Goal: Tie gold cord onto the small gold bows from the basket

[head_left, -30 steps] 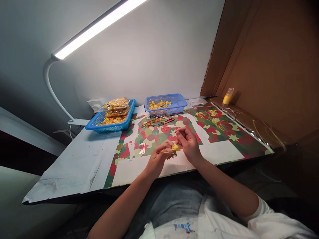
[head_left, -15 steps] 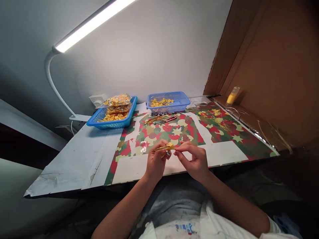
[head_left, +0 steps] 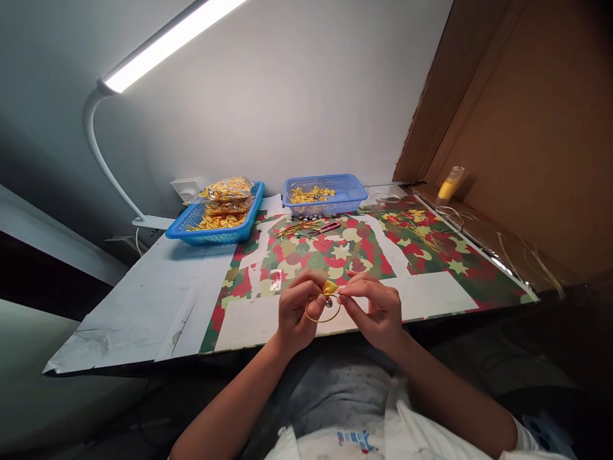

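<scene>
a round loop of gold cord (head_left: 322, 321) now hung in plain sight below the yellow bow (head_left: 330, 287), where half a second earlier the cord had lain flattened along the fingers. the left hand (head_left: 297, 312) had the bow pinched at its left side, thumb and forefinger curled close with almost no gap, the other fingers folded behind. the right hand (head_left: 376, 313), which a second earlier was well apart from the bow, was now beside its right edge; its thumb and forefinger were nearly tip to tip where the cord met the bow – whether they had caught a strand there could not be told. a small silver bell (head_left: 329, 303) sat just under the bow, near the top of the loop. with both hands at the piece and the loop spread, the work seemed to have come to a fine adjustment of how cord, bell and bow sat together, though any knot was too small to make out. the bow was held above the near edge of the table (head_left: 265, 326); farther back, the gold cords (head_left: 294, 229) and the blue baskets (head_left: 173, 234) looked just as they had.
</scene>
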Demonstrator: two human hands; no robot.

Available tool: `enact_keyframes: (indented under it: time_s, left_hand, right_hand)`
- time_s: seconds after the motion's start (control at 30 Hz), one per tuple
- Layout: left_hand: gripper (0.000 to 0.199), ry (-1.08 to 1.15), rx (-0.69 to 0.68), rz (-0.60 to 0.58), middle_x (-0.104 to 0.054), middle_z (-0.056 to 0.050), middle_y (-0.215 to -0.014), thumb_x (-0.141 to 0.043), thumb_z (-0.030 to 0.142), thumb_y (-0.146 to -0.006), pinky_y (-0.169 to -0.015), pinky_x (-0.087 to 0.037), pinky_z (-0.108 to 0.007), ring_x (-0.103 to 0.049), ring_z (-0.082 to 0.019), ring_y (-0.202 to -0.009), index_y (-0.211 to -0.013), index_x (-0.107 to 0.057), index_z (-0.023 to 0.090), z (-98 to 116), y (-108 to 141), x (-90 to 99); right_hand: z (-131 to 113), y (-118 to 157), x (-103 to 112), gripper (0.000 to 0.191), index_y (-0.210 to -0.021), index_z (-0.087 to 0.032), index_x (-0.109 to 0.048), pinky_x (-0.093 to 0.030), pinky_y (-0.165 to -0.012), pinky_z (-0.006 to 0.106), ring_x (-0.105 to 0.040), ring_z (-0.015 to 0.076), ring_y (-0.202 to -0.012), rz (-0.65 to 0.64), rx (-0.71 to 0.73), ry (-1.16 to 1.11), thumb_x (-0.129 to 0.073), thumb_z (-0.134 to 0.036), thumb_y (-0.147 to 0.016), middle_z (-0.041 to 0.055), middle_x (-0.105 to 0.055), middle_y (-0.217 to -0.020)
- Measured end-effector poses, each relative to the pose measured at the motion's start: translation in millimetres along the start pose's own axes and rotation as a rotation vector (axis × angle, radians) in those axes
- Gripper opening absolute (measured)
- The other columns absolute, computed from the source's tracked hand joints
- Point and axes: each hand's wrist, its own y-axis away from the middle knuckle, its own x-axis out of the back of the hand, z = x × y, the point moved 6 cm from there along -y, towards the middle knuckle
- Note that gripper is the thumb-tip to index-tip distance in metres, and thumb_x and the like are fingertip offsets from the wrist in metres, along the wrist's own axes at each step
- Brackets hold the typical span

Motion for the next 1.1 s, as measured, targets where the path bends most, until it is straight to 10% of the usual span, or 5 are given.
enact_keyframes:
  time_s: [0.63, 1.1]
  left_hand:
    - [0.029, 0.61, 0.582, -0.156, -0.044, 0.0, -0.066, -0.063, 0.029, -0.066, -0.051, -0.029, -0.025, -0.035, -0.007, -0.052, -0.049, -0.043, 0.016, -34, 3, -25.9]
    - [0.016, 0.727, 0.811, -0.195, -0.038, 0.002, -0.06, -0.058, 0.025, -0.063, -0.048, -0.025, -0.023, -0.026, -0.006, -0.048, -0.054, -0.048, 0.015, -32, 7, -30.3]
  right_hand:
    - [21, 5, -5, 0.007, -0.081, -0.024, -0.069, -0.048, -0.064, 0.033, -0.058, 0.0167, -0.065, -0.075, -0.178, -0.162, -0.064, -0.029, -0.083, 0.0024, -0.066, -0.068]
    - [14, -2, 2, 0.011, -0.088, -0.023, -0.069, -0.046, -0.061, 0.03, -0.058, 0.0148, -0.066, -0.159, -0.054, -0.066, -0.06, -0.019, -0.085, 0.0023, -0.067, -0.074]
